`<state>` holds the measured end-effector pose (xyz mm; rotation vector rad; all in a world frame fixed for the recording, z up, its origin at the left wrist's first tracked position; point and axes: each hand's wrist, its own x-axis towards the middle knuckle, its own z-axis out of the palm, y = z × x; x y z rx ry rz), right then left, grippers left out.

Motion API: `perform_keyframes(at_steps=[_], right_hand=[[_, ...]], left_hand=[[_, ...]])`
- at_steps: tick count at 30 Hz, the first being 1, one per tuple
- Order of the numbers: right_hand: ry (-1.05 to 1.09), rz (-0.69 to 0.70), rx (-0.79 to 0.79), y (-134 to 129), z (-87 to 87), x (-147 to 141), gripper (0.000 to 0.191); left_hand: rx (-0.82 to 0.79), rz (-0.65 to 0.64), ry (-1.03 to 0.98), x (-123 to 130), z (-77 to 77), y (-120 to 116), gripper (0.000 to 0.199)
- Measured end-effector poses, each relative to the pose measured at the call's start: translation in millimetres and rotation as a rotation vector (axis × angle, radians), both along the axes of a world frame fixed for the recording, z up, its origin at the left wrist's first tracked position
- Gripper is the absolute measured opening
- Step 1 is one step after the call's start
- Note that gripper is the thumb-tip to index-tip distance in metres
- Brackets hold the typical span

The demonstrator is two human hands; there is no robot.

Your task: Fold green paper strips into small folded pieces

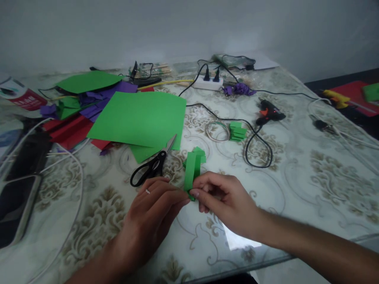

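A narrow green paper strip (190, 169) stands folded between my hands, its lower end pinched by the fingertips of both. My left hand (154, 213), with a ring on one finger, grips it from the left. From the right, my right hand (222, 197) holds the same end between thumb and fingers. More small green pieces (200, 153) show just behind the strip. Black-handled scissors (160, 159) lie beside my left hand, blades pointing away. Beyond them rests a large green sheet (142, 118).
Folded green pieces (237, 131) lie by a ring of tape (217, 131). A black glue gun (270, 111) with a looped cord sits at right, a white power strip (209, 83) at the back. Red paper (69, 132), cables and a phone (19, 209) are at left.
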<state>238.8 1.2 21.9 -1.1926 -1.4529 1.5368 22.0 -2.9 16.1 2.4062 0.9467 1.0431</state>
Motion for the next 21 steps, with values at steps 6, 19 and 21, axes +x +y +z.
perform_keyframes(at_steps=[6,19,21], right_hand=[[-0.058,0.015,0.063,-0.7,1.5,0.9,0.017],[0.08,-0.002,-0.094,2.3,0.8,-0.9,0.024],[0.134,0.007,-0.163,3.4,1.5,-1.2,0.029]], left_hand=[[-0.01,-0.016,0.002,-0.9,0.6,-0.7,0.025],[0.021,0.007,0.04,-0.2,0.9,0.6,0.024],[0.027,0.02,0.036,-0.6,0.2,0.7,0.023]])
